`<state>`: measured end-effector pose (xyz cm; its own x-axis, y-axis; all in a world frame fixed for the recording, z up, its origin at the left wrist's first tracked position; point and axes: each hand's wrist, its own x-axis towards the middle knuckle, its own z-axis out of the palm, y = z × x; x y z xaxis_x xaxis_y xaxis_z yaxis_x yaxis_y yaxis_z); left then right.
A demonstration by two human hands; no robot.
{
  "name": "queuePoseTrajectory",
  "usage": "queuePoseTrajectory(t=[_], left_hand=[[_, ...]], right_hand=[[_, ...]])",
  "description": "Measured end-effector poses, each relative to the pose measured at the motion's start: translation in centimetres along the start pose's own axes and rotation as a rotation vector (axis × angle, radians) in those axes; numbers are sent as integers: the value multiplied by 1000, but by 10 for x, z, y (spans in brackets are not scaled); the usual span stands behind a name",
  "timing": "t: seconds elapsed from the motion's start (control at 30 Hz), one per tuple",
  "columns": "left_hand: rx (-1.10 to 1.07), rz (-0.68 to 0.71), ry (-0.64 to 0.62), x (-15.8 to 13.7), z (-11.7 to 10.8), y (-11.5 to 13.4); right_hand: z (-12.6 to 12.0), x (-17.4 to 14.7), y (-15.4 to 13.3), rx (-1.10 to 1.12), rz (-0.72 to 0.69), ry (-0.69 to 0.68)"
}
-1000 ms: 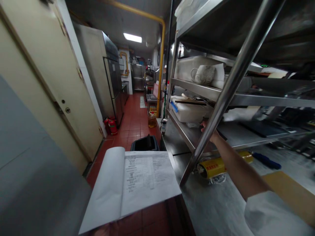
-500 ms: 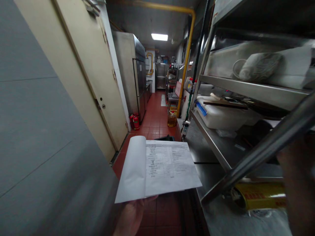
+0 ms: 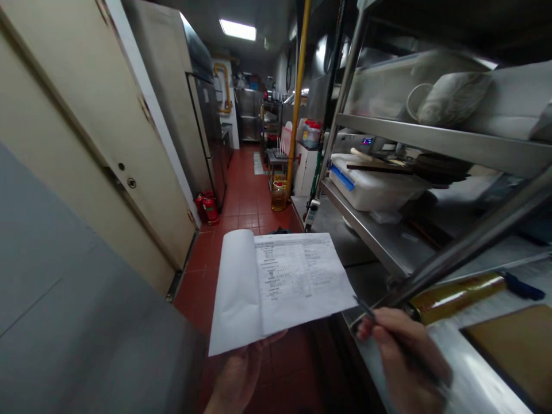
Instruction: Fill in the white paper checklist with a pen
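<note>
My left hand [image 3: 242, 368] grips a stack of printed paper sheets [image 3: 297, 282] from below, with most of its fingers hidden under the sheets. The left part of the stack is folded back in a curl, and the open page carries a printed table whose text is too small to read. A dark pen [image 3: 364, 306] is pinched in my right hand [image 3: 405, 351]. Its tip is close to the lower right corner of the page; whether it touches the paper I cannot tell.
Steel shelving [image 3: 440, 138] on the right holds a white lidded plastic box [image 3: 375, 184]. Below lies a yellow roll [image 3: 457, 299]. Fire extinguishers [image 3: 207, 208] stand by the cream door [image 3: 142, 172] on the left. An oil jug [image 3: 279, 196] sits on the red tiled floor [image 3: 241, 190].
My right hand has come in from the far right edge to the page's corner, now showing a pen. The view has turned to the right; the left hand still holds the sheets.
</note>
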<state>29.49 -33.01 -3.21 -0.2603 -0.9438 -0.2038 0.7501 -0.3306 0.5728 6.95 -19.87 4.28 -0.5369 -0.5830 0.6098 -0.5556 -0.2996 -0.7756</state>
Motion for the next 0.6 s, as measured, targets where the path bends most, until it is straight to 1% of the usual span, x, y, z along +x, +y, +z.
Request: queuePoseTrajectory(t=[0.03,0.07,0.1,0.13,0.2,0.27,0.4,0.6], left_hand=[[-6,-3,-6,0,0,0],[-16,-3,-14,-1,1,-1],[-27,-4,-23,-3,3,-1],[-37,-6,-31,-4,4,-2],[-53,-14,-42,-7,7,-3],[-59,-9,-46,-10,9,-4],[-73,0,-40,-16,13,-6],[-104,-28,-31,-22,19,-12]], right_hand=[[22,-5,-1,-29,-25,-27],[42,-9,-2,-47,-40,-82],[60,-11,-2,-46,-26,-123],[75,-12,-1,-33,0,-171],[96,-12,-1,0,43,-217],[106,-12,-1,24,41,-249],[115,-14,-4,62,-3,-263],[122,-19,2,53,-22,-224]])
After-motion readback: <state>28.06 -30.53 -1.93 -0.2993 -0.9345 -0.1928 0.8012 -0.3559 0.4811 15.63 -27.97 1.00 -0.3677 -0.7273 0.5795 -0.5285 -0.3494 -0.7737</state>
